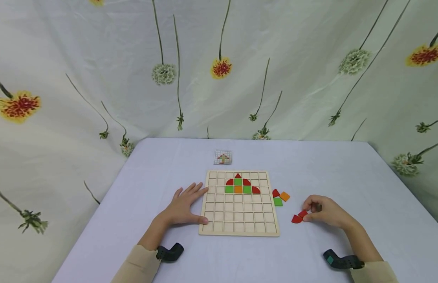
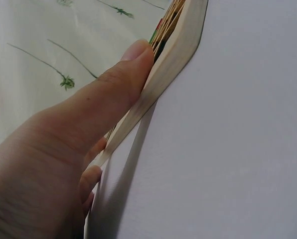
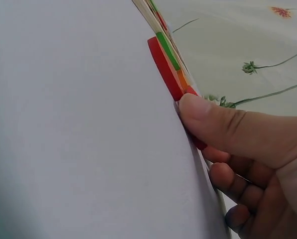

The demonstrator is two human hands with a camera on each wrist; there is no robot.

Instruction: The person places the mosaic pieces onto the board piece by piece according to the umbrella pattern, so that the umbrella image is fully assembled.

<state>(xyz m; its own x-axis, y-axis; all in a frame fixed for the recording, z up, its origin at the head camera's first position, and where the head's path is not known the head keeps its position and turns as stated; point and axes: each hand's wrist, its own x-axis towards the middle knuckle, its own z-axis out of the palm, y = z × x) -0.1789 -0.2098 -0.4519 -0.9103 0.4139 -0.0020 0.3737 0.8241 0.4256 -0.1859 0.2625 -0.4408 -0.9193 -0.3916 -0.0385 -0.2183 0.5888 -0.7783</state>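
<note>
A wooden grid board (image 1: 239, 217) lies on the table. My left hand (image 1: 181, 206) rests on its left edge, fingers spread, with the thumb (image 2: 131, 67) over the rim. Several red, green and orange tiles fill its upper cells, among them a red triangle (image 1: 238, 176) and an orange square (image 1: 238, 189). Right of the board, my right hand (image 1: 326, 212) pinches a red tile (image 1: 303, 213) between thumb and curled fingers, low over the table. The thumb hides part of that tile. A red quarter-round tile (image 1: 296, 219) lies close beside it.
A red tile (image 1: 275, 193), an orange square (image 1: 284, 196) and a green tile (image 1: 278, 202) lie by the board's right edge. A small pattern card (image 1: 223, 157) lies beyond the board. Behind the white table (image 1: 328, 169) hangs a flowered cloth (image 1: 303, 70).
</note>
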